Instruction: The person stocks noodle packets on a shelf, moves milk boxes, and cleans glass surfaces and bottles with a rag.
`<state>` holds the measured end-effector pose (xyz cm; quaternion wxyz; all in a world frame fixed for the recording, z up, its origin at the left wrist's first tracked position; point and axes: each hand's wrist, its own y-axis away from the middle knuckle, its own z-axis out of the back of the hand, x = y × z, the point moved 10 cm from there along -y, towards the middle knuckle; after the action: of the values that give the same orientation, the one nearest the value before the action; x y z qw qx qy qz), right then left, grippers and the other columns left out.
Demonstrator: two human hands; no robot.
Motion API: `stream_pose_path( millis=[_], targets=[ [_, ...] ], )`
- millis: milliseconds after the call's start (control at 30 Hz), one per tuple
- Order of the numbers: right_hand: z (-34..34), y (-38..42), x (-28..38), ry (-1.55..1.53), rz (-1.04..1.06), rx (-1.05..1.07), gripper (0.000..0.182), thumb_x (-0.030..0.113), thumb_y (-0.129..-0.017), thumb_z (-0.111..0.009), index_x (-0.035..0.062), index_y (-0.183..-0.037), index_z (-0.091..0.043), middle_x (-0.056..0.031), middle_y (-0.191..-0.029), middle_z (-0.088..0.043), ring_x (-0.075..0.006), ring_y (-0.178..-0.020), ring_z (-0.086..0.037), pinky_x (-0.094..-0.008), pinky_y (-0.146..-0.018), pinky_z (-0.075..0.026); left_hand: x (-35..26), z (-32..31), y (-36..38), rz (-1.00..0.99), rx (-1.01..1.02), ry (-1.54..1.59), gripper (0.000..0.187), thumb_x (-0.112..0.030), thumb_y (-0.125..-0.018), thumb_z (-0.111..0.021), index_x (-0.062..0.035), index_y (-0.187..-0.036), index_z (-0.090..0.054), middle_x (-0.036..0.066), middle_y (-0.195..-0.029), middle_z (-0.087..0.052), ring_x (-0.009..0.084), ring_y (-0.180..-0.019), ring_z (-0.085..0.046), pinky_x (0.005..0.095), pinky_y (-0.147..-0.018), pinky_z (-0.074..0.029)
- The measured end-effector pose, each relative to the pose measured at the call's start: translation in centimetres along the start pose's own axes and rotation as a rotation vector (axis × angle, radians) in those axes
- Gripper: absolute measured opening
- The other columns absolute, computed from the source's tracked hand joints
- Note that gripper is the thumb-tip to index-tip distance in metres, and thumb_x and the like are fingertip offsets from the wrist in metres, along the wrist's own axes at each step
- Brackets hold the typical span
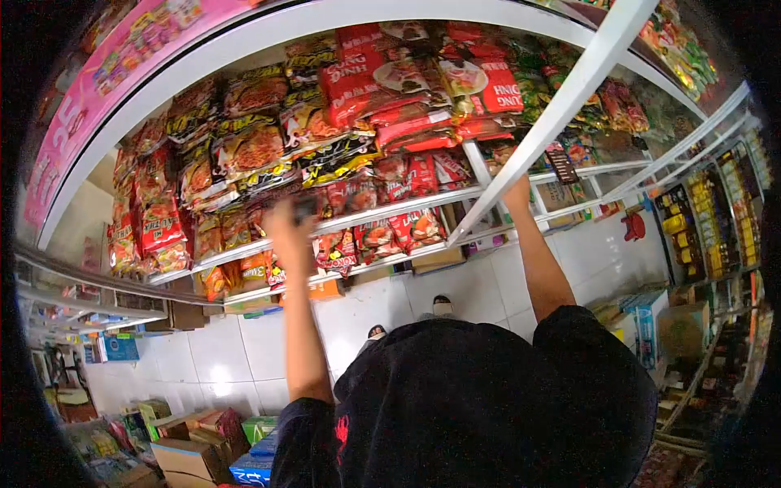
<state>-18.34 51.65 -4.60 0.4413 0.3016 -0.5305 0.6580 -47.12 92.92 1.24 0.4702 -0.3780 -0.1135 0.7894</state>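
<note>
My left hand is smeared by motion at the shelf's front rail, beside red noodle packets. A small dark blurred shape shows at its fingers, and I cannot make out whether it is held. Above it lie black-and-yellow noodle packets. My right hand reaches into the shelf just right of the slanted white post. Its fingers are partly hidden, so their grip does not show. Large red noodle packets are stacked above and between the hands. Near the right hand hangs a dark brown packet.
The slanted post and white shelf rail cross in front of the packets. Cardboard boxes stand on the tiled floor at lower left, and more boxes at right. Yellow packets line another rack.
</note>
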Motion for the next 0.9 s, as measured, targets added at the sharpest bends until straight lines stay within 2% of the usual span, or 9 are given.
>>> stream_pose_path(
  millis=[33, 133, 233, 333, 367, 433, 533, 733, 900],
  targets=[
    [-0.3, -0.4, -1.0, 0.088, 0.085, 0.042, 0.013, 0.012, -0.077, -0.055, 0.0016, -0.083, -0.058, -0.0133, -0.078, -0.059, -0.0264, -0.074, -0.057, -0.0364, -0.067, -0.044, 7.2, 0.2, -0.1, 0.110, -0.054, 0.014, 0.051, -0.013, -0.056, -0.073, -0.0046, -0.103, -0.055, 0.017, -0.094, -0.057, 0.0337, -0.081, -0.054, 0.0425, -0.072, -0.043],
    [-0.1, -0.3, 3.3, 0.470, 0.295, 0.201, 0.015, 0.011, -0.075, -0.058, 0.0022, -0.087, -0.059, -0.0138, -0.083, -0.060, -0.0290, -0.077, -0.057, -0.0372, -0.068, -0.044, 7.6, 4.4, 0.4, 0.317, -0.210, -0.214, 0.050, -0.016, -0.057, -0.072, -0.0061, -0.103, -0.056, 0.016, -0.091, -0.057, 0.0326, -0.085, -0.053, 0.0426, -0.074, -0.043],
    [6.7, -3.0, 6.6, 0.503, 0.257, 0.004, 0.015, 0.010, -0.074, -0.058, 0.0036, -0.087, -0.061, -0.0151, -0.092, -0.059, -0.0298, -0.084, -0.055, -0.0374, -0.074, -0.042, -1.6, -2.6, 0.4, 0.041, -0.024, -0.032, 0.052, -0.019, -0.056, -0.073, -0.0076, -0.104, -0.056, 0.016, -0.094, -0.056, 0.0322, -0.093, -0.051, 0.0420, -0.081, -0.040],
    [17.7, -9.0, -3.6, 0.684, 0.143, -0.314, 0.027, 0.022, -0.075, -0.061, -0.0013, -0.089, -0.059, -0.0145, -0.079, -0.062, -0.0229, -0.073, -0.058, -0.0306, -0.069, -0.044, -9.6, -5.9, 1.3, -0.135, 0.121, -0.013, 0.054, -0.019, -0.055, -0.073, -0.0064, -0.105, -0.055, 0.016, -0.100, -0.055, 0.0323, -0.095, -0.050, 0.0411, -0.084, -0.039],
    [19.3, -10.0, -6.1, 0.611, -0.156, -0.184, 0.029, 0.024, -0.075, -0.062, -0.0007, -0.090, -0.060, -0.0118, -0.078, -0.062, -0.0197, -0.069, -0.057, -0.0288, -0.067, -0.043, -8.2, -5.6, 0.9, -0.121, 0.115, 0.066, 0.054, -0.019, -0.055, -0.073, -0.0044, -0.104, -0.055, 0.016, -0.099, -0.056, 0.0323, -0.094, -0.051, 0.0418, -0.083, -0.039],
    [22.6, -12.5, -13.2, 0.439, -0.123, -0.218, 0.028, 0.022, -0.074, -0.063, -0.0010, -0.090, -0.060, -0.0055, -0.073, -0.062, -0.0163, -0.065, -0.056, -0.0268, -0.066, -0.043, -2.4, -2.3, -0.1, -0.092, -0.048, -0.002, 0.052, -0.014, -0.055, -0.073, -0.0029, -0.103, -0.055, 0.015, -0.096, -0.058, 0.0337, -0.085, -0.054, 0.0404, -0.079, -0.042],
    [21.2, -12.9, -14.8, 0.298, -0.222, -0.076, 0.026, 0.019, -0.073, -0.064, -0.0014, -0.089, -0.061, -0.0034, -0.070, -0.061, -0.0155, -0.063, -0.057, -0.0264, -0.065, -0.044, 7.0, 3.9, -0.1, 0.357, -0.219, -0.259, 0.044, -0.016, -0.059, -0.072, -0.0063, -0.100, -0.057, 0.014, -0.090, -0.059, 0.0313, -0.080, -0.054, 0.0410, -0.075, -0.041],
    [19.0, -11.9, -16.0, 0.149, -0.393, -0.006, 0.020, 0.016, -0.071, -0.064, -0.0013, -0.081, -0.064, -0.0041, -0.066, -0.060, -0.0146, -0.056, -0.057, -0.0261, -0.056, -0.046, -8.0, -4.1, 1.5, -0.151, 0.015, -0.015, 0.050, -0.016, -0.055, -0.072, -0.0087, -0.102, -0.056, 0.013, -0.093, -0.058, 0.0321, -0.087, -0.052, 0.0411, -0.080, -0.040],
    [19.4, -11.7, -14.3, 0.102, -0.364, -0.043, 0.017, 0.015, -0.069, -0.065, -0.0009, -0.075, -0.064, -0.0038, -0.069, -0.061, -0.0128, -0.059, -0.057, -0.0252, -0.056, -0.046, 0.6, -1.2, 0.4, 0.100, 0.012, 0.029, 0.053, -0.017, -0.055, -0.073, -0.0076, -0.103, -0.054, 0.015, -0.093, -0.057, 0.0339, -0.087, -0.052, 0.0396, -0.079, -0.041]
  ],
)
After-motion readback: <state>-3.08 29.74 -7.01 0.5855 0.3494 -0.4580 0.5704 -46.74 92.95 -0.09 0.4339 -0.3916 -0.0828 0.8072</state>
